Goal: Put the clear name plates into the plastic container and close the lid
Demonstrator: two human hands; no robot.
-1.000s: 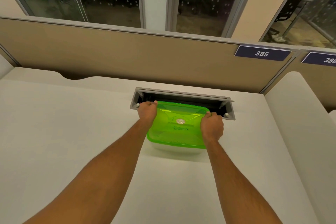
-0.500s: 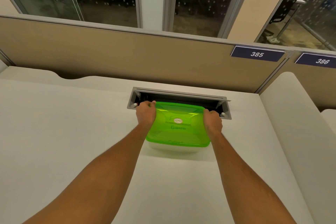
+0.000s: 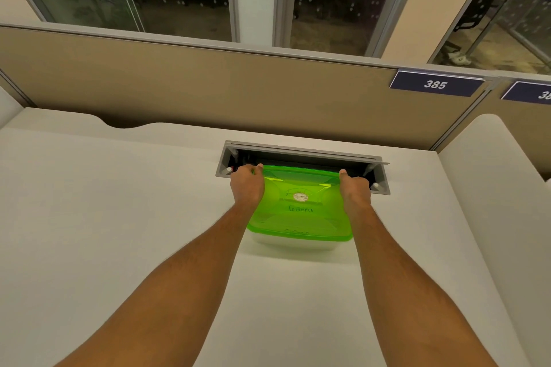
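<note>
White and wide, the tabletop (image 3: 119,217) runs back to a tan wall with big dark windows above it, and a blue sign (image 3: 436,85) on that wall reads 385. Both arms reach straight out, and between the hands sits the plastic container (image 3: 298,243), clear at the bottom, with its green lid (image 3: 299,217) on top. The left hand (image 3: 247,186) is curled over the far left corner of the lid, and the right hand (image 3: 354,194) is curled over the far right corner, thumbs on top, so both are gripping and pushing on the lid. Just past the fingers is a grey slot (image 3: 301,153) cut into the tabletop, dark inside. The name plates cannot be seen, since they are clear and the green lid hides what is under it, so it looks like they are already inside. Compared with a moment ago, not much has moved: the hands were on these same corners then, and the box is in the same spot. The lid looks a bit flatter along the far edge now, though it is hard to be sure. That likely means the far side is being snapped down, and the job is nearly done. The near edge, closest to the arms, may need a press too
</note>
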